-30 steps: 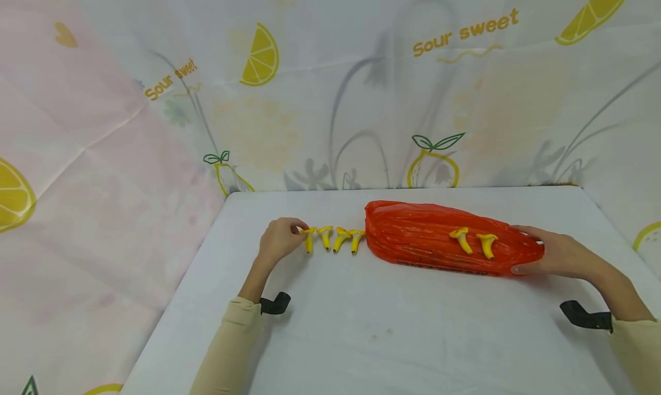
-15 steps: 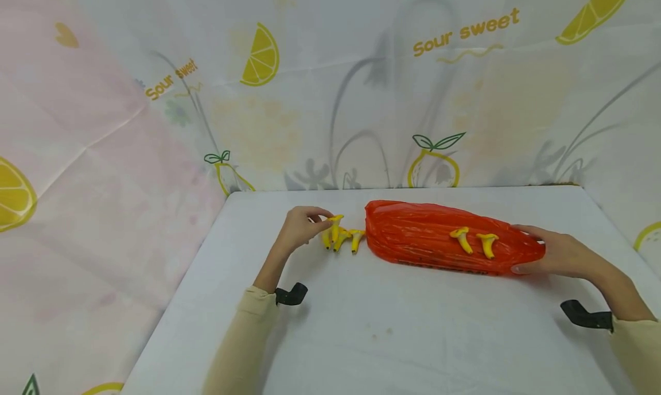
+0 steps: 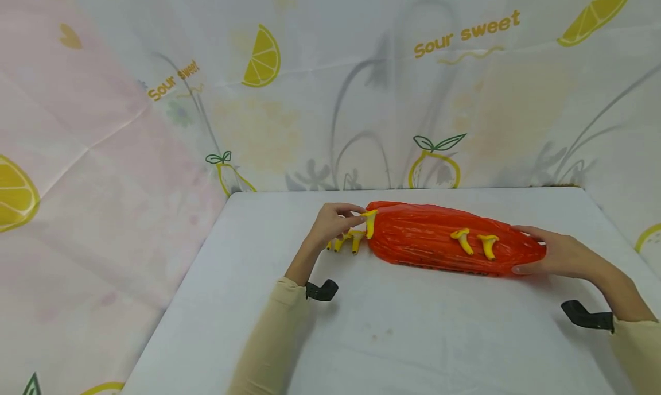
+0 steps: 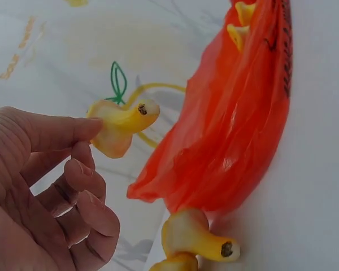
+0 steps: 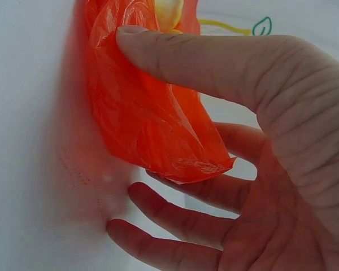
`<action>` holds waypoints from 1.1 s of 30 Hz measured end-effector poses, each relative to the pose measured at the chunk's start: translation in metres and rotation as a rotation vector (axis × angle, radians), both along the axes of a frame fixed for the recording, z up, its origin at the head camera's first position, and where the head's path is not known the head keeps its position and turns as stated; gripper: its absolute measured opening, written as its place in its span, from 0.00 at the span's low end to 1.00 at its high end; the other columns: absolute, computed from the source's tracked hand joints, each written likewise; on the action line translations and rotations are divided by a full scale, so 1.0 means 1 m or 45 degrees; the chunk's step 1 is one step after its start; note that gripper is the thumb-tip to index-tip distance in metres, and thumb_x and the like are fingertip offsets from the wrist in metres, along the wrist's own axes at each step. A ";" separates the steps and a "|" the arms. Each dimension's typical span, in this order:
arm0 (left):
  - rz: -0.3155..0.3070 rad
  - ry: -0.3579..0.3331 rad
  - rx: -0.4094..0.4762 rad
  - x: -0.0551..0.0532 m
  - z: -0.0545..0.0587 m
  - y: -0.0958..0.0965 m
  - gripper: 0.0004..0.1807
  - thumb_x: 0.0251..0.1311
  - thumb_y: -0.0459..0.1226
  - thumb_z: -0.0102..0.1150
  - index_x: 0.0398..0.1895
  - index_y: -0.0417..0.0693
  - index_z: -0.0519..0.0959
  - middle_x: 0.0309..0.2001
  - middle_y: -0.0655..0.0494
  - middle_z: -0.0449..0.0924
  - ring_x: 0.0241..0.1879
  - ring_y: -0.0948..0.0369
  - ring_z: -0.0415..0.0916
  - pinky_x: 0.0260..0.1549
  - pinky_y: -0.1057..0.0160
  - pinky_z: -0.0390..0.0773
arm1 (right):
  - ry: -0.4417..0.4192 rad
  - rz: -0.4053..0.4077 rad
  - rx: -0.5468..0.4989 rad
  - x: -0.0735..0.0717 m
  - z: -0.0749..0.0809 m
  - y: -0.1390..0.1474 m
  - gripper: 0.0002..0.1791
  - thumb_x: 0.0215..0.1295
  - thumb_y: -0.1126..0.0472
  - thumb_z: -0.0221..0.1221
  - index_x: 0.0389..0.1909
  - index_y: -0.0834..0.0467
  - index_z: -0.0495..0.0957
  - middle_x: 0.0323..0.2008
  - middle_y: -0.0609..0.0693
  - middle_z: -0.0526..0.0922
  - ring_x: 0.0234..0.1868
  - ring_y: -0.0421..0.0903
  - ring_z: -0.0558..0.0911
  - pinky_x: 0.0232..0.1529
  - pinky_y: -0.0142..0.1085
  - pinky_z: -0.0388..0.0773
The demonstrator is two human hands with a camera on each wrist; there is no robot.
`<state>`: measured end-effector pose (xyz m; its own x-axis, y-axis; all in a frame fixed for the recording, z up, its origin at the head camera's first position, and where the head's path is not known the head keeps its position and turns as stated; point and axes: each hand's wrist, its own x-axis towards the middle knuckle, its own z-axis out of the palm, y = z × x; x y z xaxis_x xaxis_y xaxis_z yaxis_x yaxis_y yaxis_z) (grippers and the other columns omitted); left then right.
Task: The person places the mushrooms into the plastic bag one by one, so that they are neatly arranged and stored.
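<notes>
My left hand (image 3: 333,223) pinches a yellow mushroom (image 3: 370,224) by its cap, between thumb and fingertips. In the left wrist view, the held mushroom (image 4: 121,124) is off the table, its dark-tipped stem pointing away from the hand. A red plastic bag (image 3: 413,234) lies lengthwise, the mushroom being at its left end. Around the bag's right end, my right hand (image 3: 560,256) holds with thumb on one side and fingers on the other; the right wrist view shows the thumb pressing the red film (image 5: 152,124). Two mushrooms (image 3: 462,241) lie on the bag's upper side.
Below the left hand, a few more mushrooms (image 3: 356,241) lie in a row on the white table (image 3: 413,332), partly hidden by the hand. A lemon-patterned cloth (image 3: 320,96) hangs behind the table's far edge.
My left hand has taken the leftmost mushroom from the row, lifted it and carried it right, over the others, to the bag's left end. The right hand and bag stay put.
</notes>
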<state>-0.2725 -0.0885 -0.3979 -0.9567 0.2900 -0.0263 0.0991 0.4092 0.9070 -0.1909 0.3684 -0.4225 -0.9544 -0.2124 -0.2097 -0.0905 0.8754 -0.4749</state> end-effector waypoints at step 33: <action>-0.054 -0.120 0.083 -0.001 -0.023 0.134 0.08 0.58 0.35 0.69 0.40 0.47 0.88 0.12 0.56 0.66 0.11 0.62 0.63 0.11 0.69 0.72 | 0.009 0.012 0.015 -0.002 0.003 0.001 0.52 0.50 0.45 0.72 0.68 0.69 0.60 0.58 0.79 0.66 0.52 0.73 0.68 0.39 0.59 0.79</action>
<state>-0.2732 0.0455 -0.4210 -0.9376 0.3345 -0.0953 0.0283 0.3465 0.9376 -0.1928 0.3691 -0.4193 -0.9539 -0.2190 -0.2053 -0.1022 0.8801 -0.4636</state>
